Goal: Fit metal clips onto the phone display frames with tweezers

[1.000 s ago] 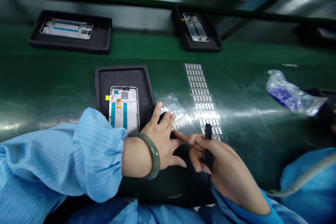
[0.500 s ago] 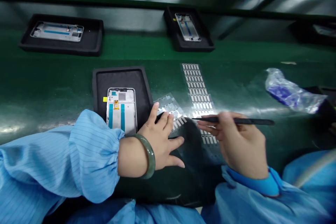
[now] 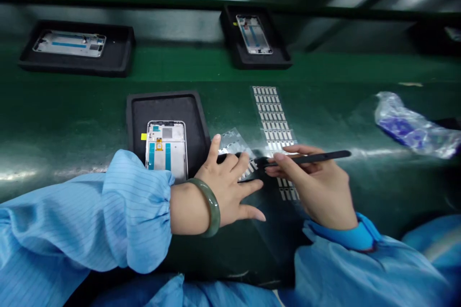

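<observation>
My left hand (image 3: 234, 187) lies with fingers spread over a small clear sticker sheet (image 3: 236, 141), partly covering it. In my right hand (image 3: 317, 182) is a pair of black tweezers (image 3: 320, 157), its tips pointing left at the sheet's lower right edge. Whether the tips grip a sticker is too small to tell. A longer sheet with rows of small pale stickers (image 3: 272, 115) runs beneath my right hand. Left of my left hand, a phone frame (image 3: 176, 148) with blue strips and a yellow tab lies in a black tray (image 3: 162, 105), its lower end hidden by my sleeve.
Two more black trays, one at the back left (image 3: 118, 57) and one at the back centre (image 3: 248, 60), each hold a phone frame. A clear plastic bag with something purple (image 3: 410, 127) lies to the right. The work surface (image 3: 216, 100) is green.
My right hand has moved slightly left, bringing the tweezers' tips to the small sticker sheet. My left hand has shifted slightly right and up, still spread.
</observation>
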### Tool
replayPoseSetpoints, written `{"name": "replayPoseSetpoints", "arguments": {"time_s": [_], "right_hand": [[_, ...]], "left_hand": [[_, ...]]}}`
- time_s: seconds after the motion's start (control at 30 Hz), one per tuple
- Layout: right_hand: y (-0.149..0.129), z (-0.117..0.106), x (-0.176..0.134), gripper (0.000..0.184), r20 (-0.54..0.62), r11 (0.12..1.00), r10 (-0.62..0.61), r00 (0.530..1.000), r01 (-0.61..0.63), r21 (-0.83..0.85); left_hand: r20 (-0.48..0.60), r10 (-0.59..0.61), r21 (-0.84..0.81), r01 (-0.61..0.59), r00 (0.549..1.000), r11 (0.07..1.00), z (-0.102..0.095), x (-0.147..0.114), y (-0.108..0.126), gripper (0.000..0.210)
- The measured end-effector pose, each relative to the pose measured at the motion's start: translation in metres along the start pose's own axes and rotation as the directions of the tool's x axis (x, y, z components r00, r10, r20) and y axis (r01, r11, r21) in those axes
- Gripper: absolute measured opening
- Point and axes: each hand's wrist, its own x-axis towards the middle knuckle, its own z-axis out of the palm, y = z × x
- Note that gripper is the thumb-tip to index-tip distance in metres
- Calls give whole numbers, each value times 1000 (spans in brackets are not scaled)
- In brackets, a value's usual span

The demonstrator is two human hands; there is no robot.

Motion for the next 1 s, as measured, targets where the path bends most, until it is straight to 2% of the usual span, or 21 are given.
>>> {"name": "replayPoseSetpoints", "arguments": {"time_s": [0.17,0.37,0.63,0.73,0.8,0.87,0.93,1.0], "right_hand": [[-3,-2,8,37,53,997,56,997,-59,59],[-6,-5,14,28,140,961,184,973,-208,181],[-20,-6,13,12,148,895,311,939,-341,289],[-31,-10,9,10,107,862,323,940,-339,376],[-37,-13,4,12,76,839,326,942,-326,436],[-42,-13,-2,18,51,817,330,942,-313,484],[-44,-9,-9,27,47,780,359,932,-328,532],[-47,-1,-16,37,79,739,392,917,-364,567]], "left_hand": [[59,-8,10,8,998,1000,-3,3,0,58],[81,-3,10,2,997,1000,-7,4,0,51],[49,10,-19,-9,999,1000,1,3,0,53],[50,18,-46,-16,999,999,-6,-2,-2,58],[15,11,-63,-10,1000,998,-16,-8,-15,64],[-19,-40,-66,38,999,997,-27,-19,-41,67],[-49,-163,-53,161,985,986,-35,-32,-79,66],[-113,-339,-50,335,934,941,-37,-47,-119,63]]}}
